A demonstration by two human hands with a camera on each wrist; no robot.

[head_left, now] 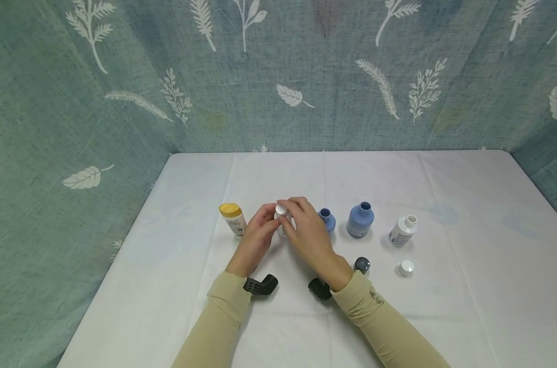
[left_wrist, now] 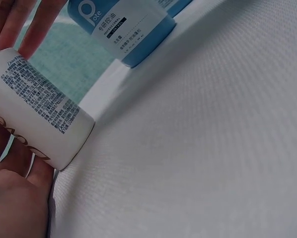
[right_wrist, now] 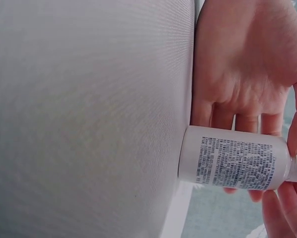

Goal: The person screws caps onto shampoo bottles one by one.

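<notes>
A small white Dove bottle (right_wrist: 233, 157) stands upright on the table between both hands, its printed label showing in the right wrist view. Its white cap (head_left: 281, 209) is on top, seen in the head view. My left hand (head_left: 256, 236) holds the bottle from the left, thumb and fingers near the neck. My right hand (head_left: 311, 231) comes from the right, thumb and index finger pinching at the cap while other fingers pass behind the bottle. Part of the bottle is hidden by the fingers.
A yellow-capped bottle (head_left: 235, 222) stands left of the hands. To the right are a blue bottle (head_left: 327, 221), another blue bottle (head_left: 360, 222) and a white bottle (head_left: 402, 231), all uncapped. A dark cap (head_left: 362, 264) and a loose white cap (head_left: 405, 268) lie nearer the front.
</notes>
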